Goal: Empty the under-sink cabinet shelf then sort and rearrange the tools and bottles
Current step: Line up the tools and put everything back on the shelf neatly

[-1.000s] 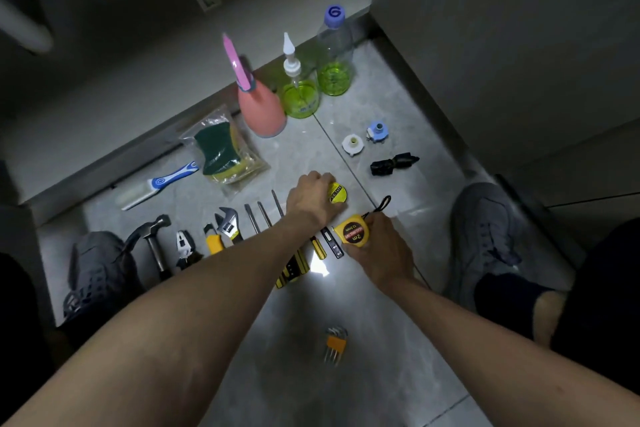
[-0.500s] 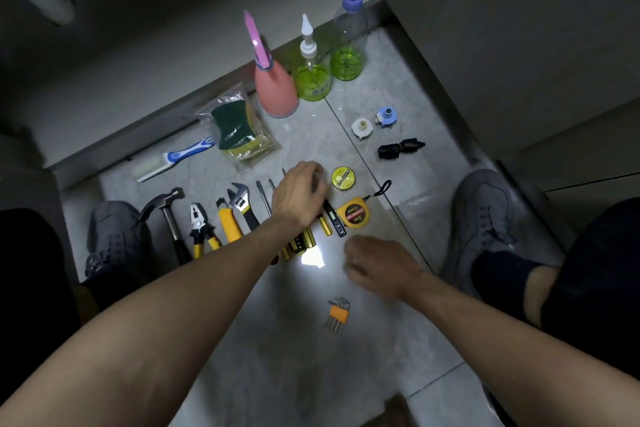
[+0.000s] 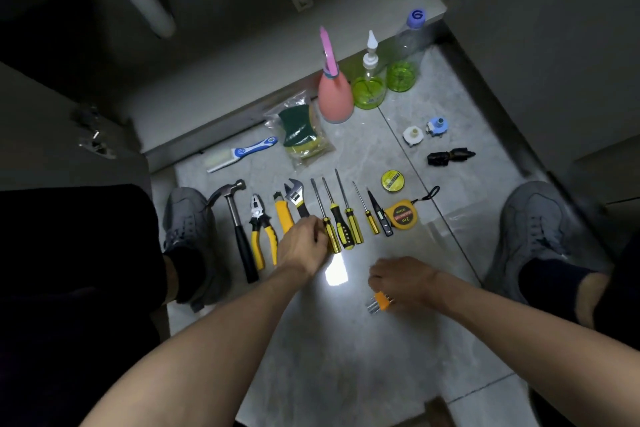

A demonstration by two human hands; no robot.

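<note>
Tools lie in a row on the tiled floor: hammer (image 3: 236,218), pliers (image 3: 260,226), yellow knife (image 3: 283,216), adjustable wrench (image 3: 295,196), several screwdrivers (image 3: 348,218), a tester pen (image 3: 380,216) and a tape measure (image 3: 401,215). My left hand (image 3: 303,246) pinches the handle of the leftmost screwdriver (image 3: 330,236) and hides the wrench's handle. My right hand (image 3: 403,282) grips an orange hex key set (image 3: 379,302) below the row. Behind stand a pink spray bottle (image 3: 335,97), a green bottle (image 3: 369,88) and a clear bottle (image 3: 403,59).
A bagged sponge (image 3: 301,132), a blue-white brush (image 3: 239,154), a yellow roll (image 3: 392,180), two small fittings (image 3: 412,135) and a black part (image 3: 450,156) lie on the floor. My shoes (image 3: 187,218) (image 3: 533,229) flank the tools. The cabinet shelf (image 3: 242,62) is behind, with its open door (image 3: 536,28) at right.
My left hand moved from the yellow roll left and down to the screwdriver handles. My right hand let go of the tape measure and came down onto the hex key set.
</note>
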